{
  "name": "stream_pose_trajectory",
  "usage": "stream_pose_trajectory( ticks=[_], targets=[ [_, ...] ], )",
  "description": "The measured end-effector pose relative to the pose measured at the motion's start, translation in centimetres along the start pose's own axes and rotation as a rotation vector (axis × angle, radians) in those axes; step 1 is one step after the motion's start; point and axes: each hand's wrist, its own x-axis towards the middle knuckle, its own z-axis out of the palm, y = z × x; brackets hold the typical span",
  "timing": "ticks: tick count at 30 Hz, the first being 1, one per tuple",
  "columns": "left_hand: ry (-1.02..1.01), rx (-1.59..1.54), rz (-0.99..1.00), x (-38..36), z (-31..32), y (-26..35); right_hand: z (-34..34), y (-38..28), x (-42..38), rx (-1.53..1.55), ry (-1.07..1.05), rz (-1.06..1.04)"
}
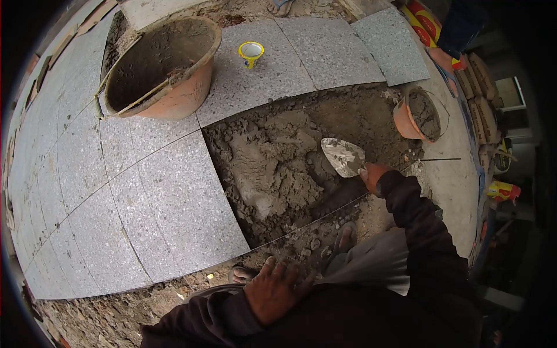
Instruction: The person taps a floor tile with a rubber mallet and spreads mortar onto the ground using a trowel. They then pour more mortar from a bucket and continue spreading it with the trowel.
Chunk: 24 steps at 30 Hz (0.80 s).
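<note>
My right hand is wrapped round the handle of a trowel, whose mortar-smeared blade points left over the bed. Just left of the blade lies a rough heap of wet mortar, spread on the soil beside the laid tiles. My left hand rests near my knee, its fingers stretched out, holding nothing. Speckled grey tiles border the mortar on its left, and more run along its far side. A taut string crosses the near edge of the bed.
A large tub stands on the tiles at upper left, with a small yellow cup to its right. An orange bucket of mortar sits right of the bed. Another person's foot is at upper right, near stacked sacks.
</note>
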Motion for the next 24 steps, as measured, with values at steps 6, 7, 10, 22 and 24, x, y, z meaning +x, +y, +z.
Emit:
stream_pose_trajectory(
  ticks=[6,7,10,22,24],
  targets=[
    [-0.003,0.039,-0.049,0.9,-0.9,-0.2,-1.8,-5.4,15.7,-0.184,0.072,0.04],
    [0.011,0.035,-0.06,0.9,-0.9,-0.3,-2.2,-6.3,16.3,-0.257,0.039,0.005],
    [0.03,0.045,-0.079,1.0,-1.0,-0.6,-5.7,-9.8,14.9,-0.273,0.1,-0.027],
    [0.147,0.038,-0.186,-4.6,0.7,1.1,-7.2,-6.8,13.1,-0.517,-0.028,0.019],
    [0.17,0.064,-0.187,-5.8,0.8,1.1,-8.8,-8.8,9.0,-0.457,0.033,0.129]
  ],
)
